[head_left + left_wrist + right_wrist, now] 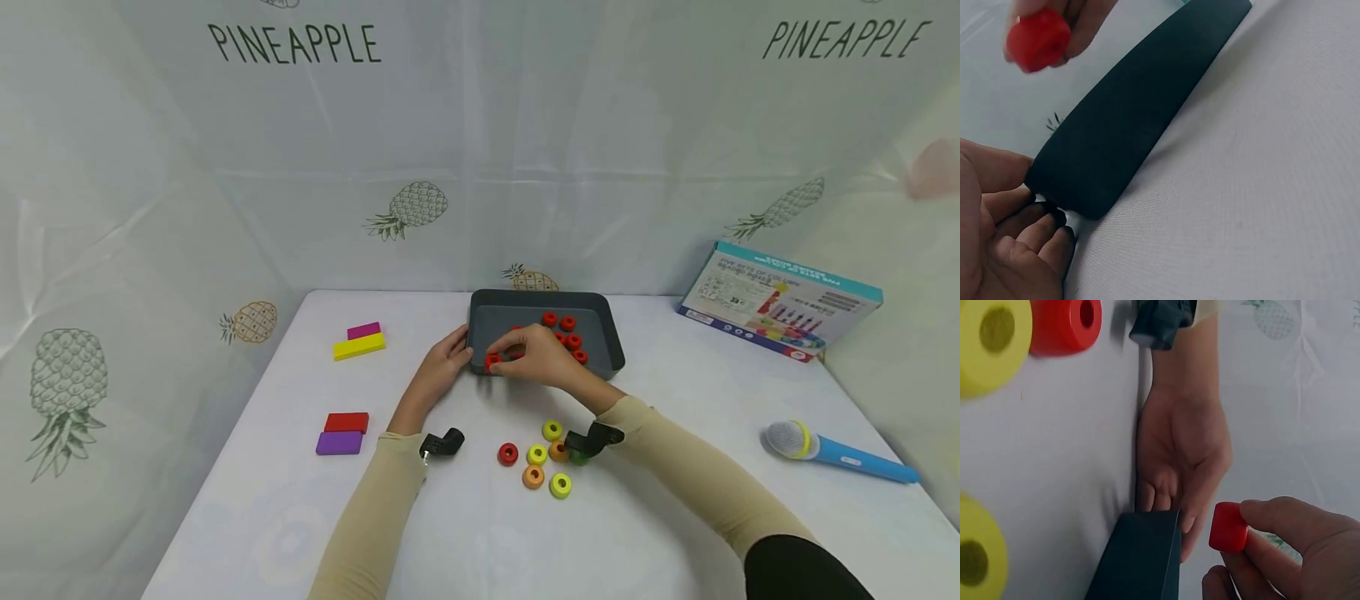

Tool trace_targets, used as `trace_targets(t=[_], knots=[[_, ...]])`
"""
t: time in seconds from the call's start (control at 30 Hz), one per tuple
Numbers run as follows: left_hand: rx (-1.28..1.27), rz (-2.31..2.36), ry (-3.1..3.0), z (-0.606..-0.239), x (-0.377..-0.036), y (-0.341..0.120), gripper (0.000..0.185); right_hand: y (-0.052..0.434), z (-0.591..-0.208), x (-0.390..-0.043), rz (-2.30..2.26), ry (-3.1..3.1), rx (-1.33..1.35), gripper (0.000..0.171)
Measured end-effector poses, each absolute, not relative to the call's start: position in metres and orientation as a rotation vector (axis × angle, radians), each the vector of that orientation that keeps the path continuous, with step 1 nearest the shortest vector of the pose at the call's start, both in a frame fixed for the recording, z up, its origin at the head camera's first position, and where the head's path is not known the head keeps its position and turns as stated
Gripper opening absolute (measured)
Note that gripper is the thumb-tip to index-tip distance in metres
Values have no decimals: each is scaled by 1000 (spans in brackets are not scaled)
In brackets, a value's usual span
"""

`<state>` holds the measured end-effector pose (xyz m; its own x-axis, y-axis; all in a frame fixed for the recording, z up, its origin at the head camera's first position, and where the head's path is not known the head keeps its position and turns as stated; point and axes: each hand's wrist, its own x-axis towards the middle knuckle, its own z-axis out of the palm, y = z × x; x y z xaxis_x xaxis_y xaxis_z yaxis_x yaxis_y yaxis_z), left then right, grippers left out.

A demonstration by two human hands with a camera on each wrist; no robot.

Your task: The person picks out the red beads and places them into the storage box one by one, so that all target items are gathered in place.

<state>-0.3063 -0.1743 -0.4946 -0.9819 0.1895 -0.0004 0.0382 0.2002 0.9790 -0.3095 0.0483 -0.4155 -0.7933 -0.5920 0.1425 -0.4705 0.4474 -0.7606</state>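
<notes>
At the near left corner of a dark grey tray [612, 333], my left hand [441, 371] grips the wall, with the thumb at the corner and the fingers along the side. In the left wrist view the same tray [1122, 106] is seen from outside, beside the left fingers. Between thumb and fingertips, my right hand [536, 354] pinches a red ring-shaped bead [1229, 526] over the tray's near left part. Several red beads [567, 323] lie in the tray, some partly hidden by the right hand.
Nearer than the tray lie loose beads: one red [507, 454], several yellow [560, 485] and orange [533, 477], and a green one partly covered by the right wrist camera. Coloured blocks [358, 347] lie at left. A box [780, 300] and a blue microphone [862, 457] are at right.
</notes>
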Motion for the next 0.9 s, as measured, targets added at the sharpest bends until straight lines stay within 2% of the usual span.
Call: trace_targets(t=[0.3,0.9], knots=[[175,1869,2355,-492,-307,-174,58,43,-423,-333,-1233,2612,-857,24],[179,1880,2343,-494,-308,-174,57,35,-445,-349,-1169,2665,-810,23]])
